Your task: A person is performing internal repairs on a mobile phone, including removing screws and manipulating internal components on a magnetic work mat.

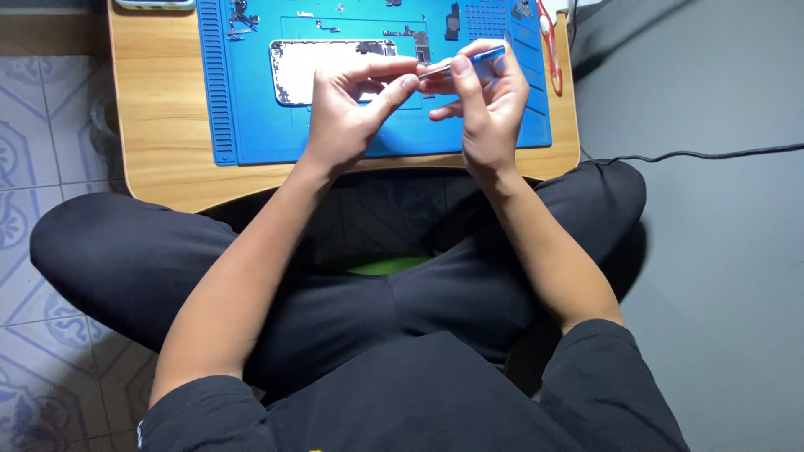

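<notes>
Above the blue mat (251, 125) on the counter (159, 167), the right hand (486, 100) pinches a slim, stiff, light blue-handled tool (477, 59), its tip at nine o'clock touching the left hand (352, 109) fingertips, best gripped mid-handle.

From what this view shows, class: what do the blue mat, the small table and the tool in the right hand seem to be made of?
Blue mat: likely silicone or rubber; matte, with moulded ridges and compartments.
Small table: wood or wood-look laminate; light grain, smooth rounded edge.
Tool in the right hand: blue grip, probably plastic, with a greyish, seemingly metal tip; too small to confirm.
</notes>
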